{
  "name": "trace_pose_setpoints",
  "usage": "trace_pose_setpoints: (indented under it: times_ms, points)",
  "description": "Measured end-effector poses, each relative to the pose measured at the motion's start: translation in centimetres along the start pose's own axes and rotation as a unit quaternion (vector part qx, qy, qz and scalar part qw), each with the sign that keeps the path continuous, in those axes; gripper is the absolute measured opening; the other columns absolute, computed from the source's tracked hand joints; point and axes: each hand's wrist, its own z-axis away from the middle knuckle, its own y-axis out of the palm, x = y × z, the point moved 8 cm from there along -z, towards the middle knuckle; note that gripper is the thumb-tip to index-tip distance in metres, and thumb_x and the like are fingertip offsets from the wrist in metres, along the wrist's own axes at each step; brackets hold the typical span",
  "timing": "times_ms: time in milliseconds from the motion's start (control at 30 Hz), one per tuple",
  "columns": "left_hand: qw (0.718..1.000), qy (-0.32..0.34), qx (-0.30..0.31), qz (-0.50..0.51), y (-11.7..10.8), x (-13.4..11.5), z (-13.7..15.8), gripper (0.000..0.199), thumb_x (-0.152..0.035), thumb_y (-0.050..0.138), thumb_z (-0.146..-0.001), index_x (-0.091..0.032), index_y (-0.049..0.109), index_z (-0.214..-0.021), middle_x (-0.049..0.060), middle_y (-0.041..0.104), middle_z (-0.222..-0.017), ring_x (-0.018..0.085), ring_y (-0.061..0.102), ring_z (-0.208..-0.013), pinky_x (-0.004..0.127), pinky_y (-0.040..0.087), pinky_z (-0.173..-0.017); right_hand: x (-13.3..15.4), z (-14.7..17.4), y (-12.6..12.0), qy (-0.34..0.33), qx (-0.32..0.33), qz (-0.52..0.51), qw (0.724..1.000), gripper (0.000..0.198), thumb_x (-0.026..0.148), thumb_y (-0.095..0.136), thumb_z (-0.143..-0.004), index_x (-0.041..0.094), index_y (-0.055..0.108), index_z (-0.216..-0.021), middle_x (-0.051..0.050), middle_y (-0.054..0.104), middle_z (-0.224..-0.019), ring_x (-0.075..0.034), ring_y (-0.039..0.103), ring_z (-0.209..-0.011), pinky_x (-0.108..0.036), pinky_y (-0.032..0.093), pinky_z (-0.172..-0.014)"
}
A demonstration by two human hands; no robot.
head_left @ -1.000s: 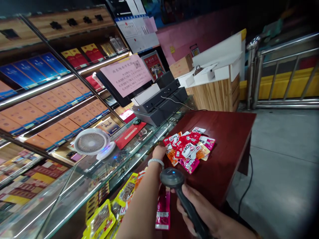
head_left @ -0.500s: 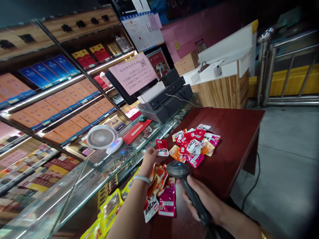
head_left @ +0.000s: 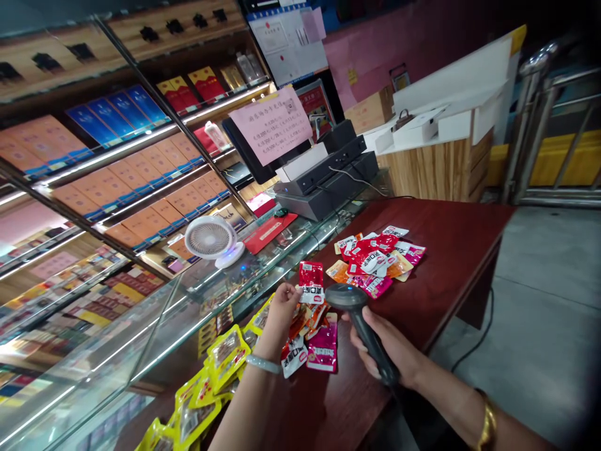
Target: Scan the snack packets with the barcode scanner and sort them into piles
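Note:
My left hand (head_left: 285,302) pinches a small red and white snack packet (head_left: 312,282) by its lower left edge. In my right hand (head_left: 382,341) is a dark barcode scanner (head_left: 347,295), gripped by the handle, its head close to the right of that packet. Beneath my left hand lies a pile of orange, white and magenta snack packets, with a magenta packet (head_left: 323,343) at its right side. Farther back rests a second heap of red, orange and pink packets (head_left: 370,260). Several yellow snack bags (head_left: 228,357) lie to the left of my left forearm.
The packets lie on a dark red wooden table (head_left: 451,250). Along its left runs a glass display counter (head_left: 154,351) bearing a white fan (head_left: 212,238), a red envelope (head_left: 270,232) and a grey cash-register unit (head_left: 323,181). Shelves of boxes stand behind; a metal railing (head_left: 530,125) is at right.
The red and white packet has come nearer and now stands more upright in my left hand. My scanner hand has shifted slightly up beside it. The whole view has turned a little left.

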Motion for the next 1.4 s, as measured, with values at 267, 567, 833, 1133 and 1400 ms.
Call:
trace_pose_setpoints:
  times_ms: [267,567,833,1133,1400]
  points:
    - [0.999,0.000,0.043,-0.007,0.1,1.2,2.7,0.036,-0.047,0.067,-0.072,-0.021,0.042,-0.075,-0.006,0.053,-0.060,0.009,0.051,-0.052,0.020,0.036,-0.051,0.3,0.0,-0.1,-0.023,0.009,-0.011,1.000,0.043,0.057,0.047,-0.093,0.019,0.056,-0.108,0.006,0.054,-0.057,-0.006,0.044,-0.030,-0.016,0.037,-0.027]
    - [0.996,0.019,0.011,-0.087,-0.1,1.2,3.3,0.028,-0.040,0.061,-0.076,-0.021,0.040,-0.073,-0.008,0.046,-0.057,0.008,0.044,-0.050,0.019,0.033,-0.050,0.3,0.2,0.0,-0.025,0.011,-0.003,1.000,0.043,0.057,0.047,-0.093,0.018,0.057,-0.109,0.006,0.054,-0.058,-0.005,0.042,-0.031,-0.015,0.036,-0.027]
    - [0.987,0.062,-0.056,-0.135,-2.1,0.0,3.3,0.026,-0.038,0.062,-0.076,-0.021,0.043,-0.072,-0.007,0.045,-0.056,0.009,0.044,-0.051,0.020,0.032,-0.050,0.1,0.1,0.0,-0.019,0.007,0.038,0.999,0.041,0.057,0.046,-0.093,0.019,0.057,-0.105,0.006,0.054,-0.059,-0.005,0.044,-0.031,-0.015,0.038,-0.028]
    - [0.975,0.051,-0.080,-0.202,-3.8,-0.3,3.3,0.024,-0.041,0.060,-0.077,-0.021,0.047,-0.073,-0.006,0.049,-0.058,0.010,0.046,-0.053,0.021,0.035,-0.053,-0.1,0.0,0.0,-0.021,-0.015,0.081,0.996,0.043,0.060,0.048,-0.091,0.020,0.054,-0.104,0.007,0.053,-0.060,-0.005,0.043,-0.031,-0.015,0.038,-0.028]
    - [0.839,-0.048,-0.063,-0.539,-8.7,-1.5,1.1,0.021,-0.041,0.058,-0.078,-0.022,0.064,-0.083,0.007,0.068,-0.084,0.024,0.062,-0.084,0.032,0.043,-0.074,-0.2,-0.1,0.1,-0.010,-0.011,0.080,0.997,0.044,0.062,0.047,-0.090,0.020,0.052,-0.099,0.007,0.054,-0.060,-0.005,0.044,-0.031,-0.015,0.038,-0.029]
